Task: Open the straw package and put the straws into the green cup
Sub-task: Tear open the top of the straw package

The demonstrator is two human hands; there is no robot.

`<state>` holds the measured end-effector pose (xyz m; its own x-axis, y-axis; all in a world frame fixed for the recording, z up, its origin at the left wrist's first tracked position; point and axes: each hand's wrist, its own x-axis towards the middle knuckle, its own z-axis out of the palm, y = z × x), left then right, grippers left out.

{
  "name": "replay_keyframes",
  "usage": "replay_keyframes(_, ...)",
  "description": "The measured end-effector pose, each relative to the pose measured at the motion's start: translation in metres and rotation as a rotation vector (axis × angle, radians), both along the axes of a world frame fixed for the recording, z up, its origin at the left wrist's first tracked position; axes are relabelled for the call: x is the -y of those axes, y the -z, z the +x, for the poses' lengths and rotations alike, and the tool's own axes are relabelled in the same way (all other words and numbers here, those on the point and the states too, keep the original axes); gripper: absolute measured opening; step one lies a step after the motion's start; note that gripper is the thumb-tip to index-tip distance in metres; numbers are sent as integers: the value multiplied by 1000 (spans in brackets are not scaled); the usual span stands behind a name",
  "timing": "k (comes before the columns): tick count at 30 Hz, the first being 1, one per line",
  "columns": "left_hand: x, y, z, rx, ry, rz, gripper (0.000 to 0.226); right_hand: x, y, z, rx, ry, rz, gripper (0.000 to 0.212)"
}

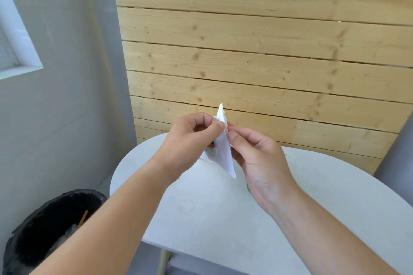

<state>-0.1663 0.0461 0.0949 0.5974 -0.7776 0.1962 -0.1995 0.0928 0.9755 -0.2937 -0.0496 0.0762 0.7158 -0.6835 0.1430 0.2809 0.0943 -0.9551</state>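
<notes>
Pinching one white paper package between our two hands, we hold it upright in the air above the far half of the table, a little below the middle of the view. Its narrow top corner points to twelve o'clock and its lower corner to five o'clock. Our left hand sits at nine o'clock of the package, fingers curled, thumb and forefinger gripping its upper edge. Our right hand sits at three o'clock, thumb on the paper's near face and the other fingers curled behind, gripping it as well. We cannot tell whether the package is torn open.

One sliver of green peeks out beneath the right hand, at five o'clock of the package; we cannot tell what it belongs to.

Under both forearms lies one white table with a rounded edge, bearing one faint ring mark at six o'clock of the package. One pale leg shows below its near rim. At seven o'clock of the view stands one bin lined with a black bag, with one brown stick leaning inside. At twelve o'clock rises one wall of pale wooden planks, and at ten o'clock one window is set in a grey wall.
</notes>
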Motion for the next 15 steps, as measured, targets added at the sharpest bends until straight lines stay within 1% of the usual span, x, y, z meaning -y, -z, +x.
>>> replay_keyframes(4,1,1,-3,36,-62,32,16,-2,2,1,-20,47,-27,12)
replay_keyframes(5,2,1,-4,38,-64,38,15,-3,2,1,-32,66,-44,12)
replay_keyframes(10,2,3,-7,31,-48,39,17,-8,2,2,-98,147,-155,16)
replay_keyframes(14,0,3,-7,44,1,34,30,-10,2,1,-119,177,-227,20)
replay_keyframes(15,-1,3,-5,48,3,39,29,-10,2,1,-120,180,-238,20)
